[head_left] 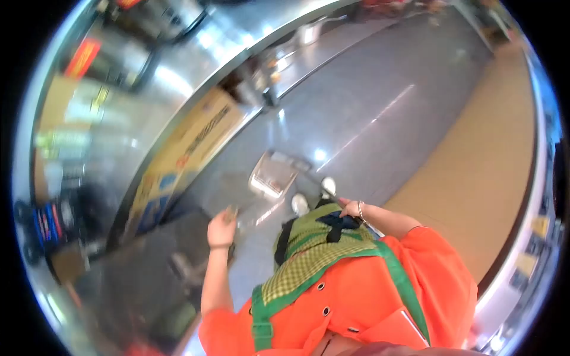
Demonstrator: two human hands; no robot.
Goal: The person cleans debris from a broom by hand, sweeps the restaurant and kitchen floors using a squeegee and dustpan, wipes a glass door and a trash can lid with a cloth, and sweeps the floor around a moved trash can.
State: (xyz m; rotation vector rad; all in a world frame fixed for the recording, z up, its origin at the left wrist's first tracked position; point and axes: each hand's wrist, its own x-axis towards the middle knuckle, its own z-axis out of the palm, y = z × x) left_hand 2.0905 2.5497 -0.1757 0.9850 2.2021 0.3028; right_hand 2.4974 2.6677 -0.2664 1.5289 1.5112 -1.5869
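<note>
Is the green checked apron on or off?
On. The apron is worn: its green straps run up both sides of the orange shirt, and checked cloth hangs at the front.

Bright glare on floor point(380, 113) right of dustpan point(272, 176). Counter point(160, 101) left of it blurred, reflective. Frame edges bowed, corners black.

1. We saw a smooth grey floor point(380, 113) running away under us, with a bright glare spot and a thin pale streak on it.
2. On the left we had a shiny metal desk point(231, 32), its top catching white light.
3. Below its edge we made out a printed cardboard box point(208, 127).
4. Along the right we saw a long tan surface point(475, 160) with a dark border.
5. At lower left we found a dark surface point(136, 279), blurred.
</note>
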